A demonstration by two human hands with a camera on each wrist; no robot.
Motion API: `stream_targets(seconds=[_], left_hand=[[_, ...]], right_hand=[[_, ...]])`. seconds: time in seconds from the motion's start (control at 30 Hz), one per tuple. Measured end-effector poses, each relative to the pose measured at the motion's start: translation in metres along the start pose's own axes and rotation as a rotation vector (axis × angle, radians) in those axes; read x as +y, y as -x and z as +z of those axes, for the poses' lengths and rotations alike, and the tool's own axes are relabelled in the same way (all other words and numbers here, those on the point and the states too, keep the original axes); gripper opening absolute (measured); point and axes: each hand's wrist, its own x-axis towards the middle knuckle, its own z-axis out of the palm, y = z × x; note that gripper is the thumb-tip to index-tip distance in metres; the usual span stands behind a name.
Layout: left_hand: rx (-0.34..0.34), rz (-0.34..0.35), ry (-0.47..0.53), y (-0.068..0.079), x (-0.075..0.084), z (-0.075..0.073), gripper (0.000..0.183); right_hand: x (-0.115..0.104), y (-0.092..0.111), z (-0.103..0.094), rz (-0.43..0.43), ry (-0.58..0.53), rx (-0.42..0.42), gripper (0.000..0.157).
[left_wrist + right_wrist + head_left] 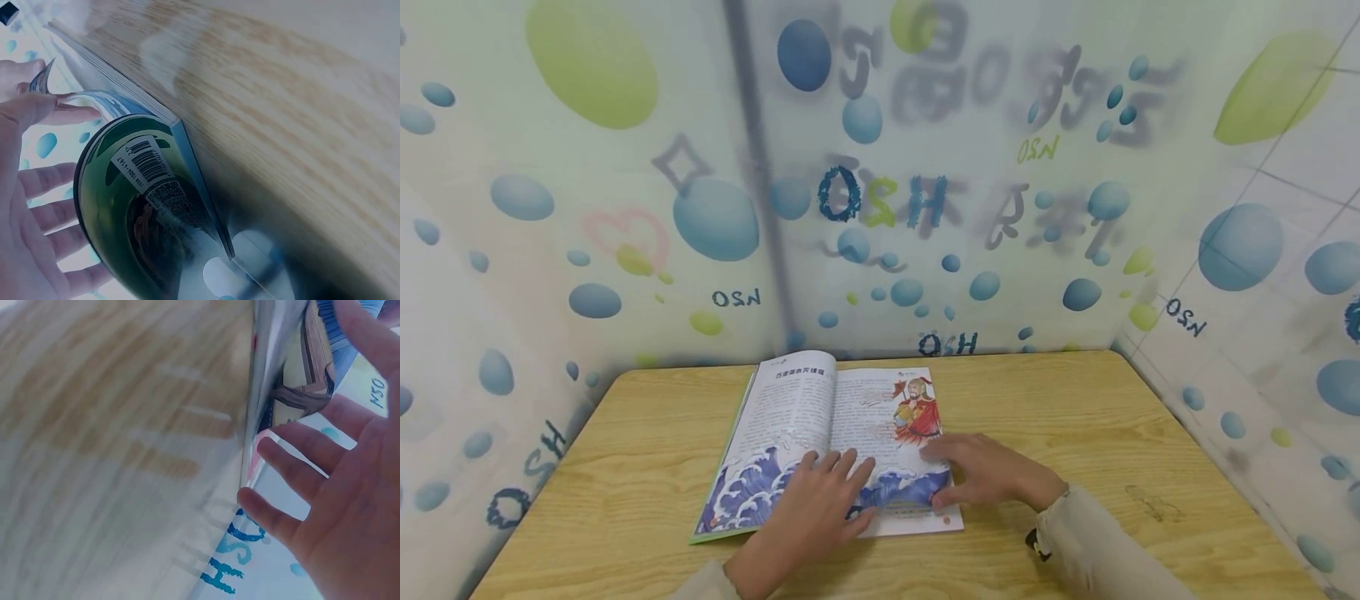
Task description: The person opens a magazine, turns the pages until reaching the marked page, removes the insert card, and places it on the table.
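Observation:
An open illustrated magazine lies on the table, with blue waves along the bottom of its pages and a red-robed figure at the upper right. My left hand rests over the lower middle of the spread, fingers extended. At the right page's outer edge is my right hand, thumb and fingers spread apart. In the left wrist view, the green back cover with a barcode bulges up beside the left hand. The right wrist view has the right hand with fingertips right by the page edges.
The wood-grain table extends on both sides of the magazine. A pale curtain printed with blue and green dots and letters stands behind the table and along its sides. A small dark tag is by the right sleeve.

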Motion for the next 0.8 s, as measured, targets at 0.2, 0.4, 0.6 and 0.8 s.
stream_targets(seconds=[0.2, 0.4, 0.6, 0.8], left_hand=[[0.059, -0.006, 0.03, -0.002, 0.0, -0.001, 0.054], [0.084, -0.004, 0.017, -0.004, 0.0, -0.003, 0.068], [0.099, 0.022, -0.029, -0.003, -0.001, -0.005, 0.079], [0.103, 0.101, -0.095, -0.002, -0.006, -0.005, 0.067]], right_hand=[[0.002, 0.003, -0.006, 0.013, -0.079, 0.047, 0.069], [0.004, 0.005, -0.013, 0.076, -0.169, 0.12, 0.058], [0.005, 0.005, -0.015, 0.151, -0.131, 0.12, 0.065], [0.004, 0.003, -0.011, 0.193, -0.057, 0.101, 0.085]])
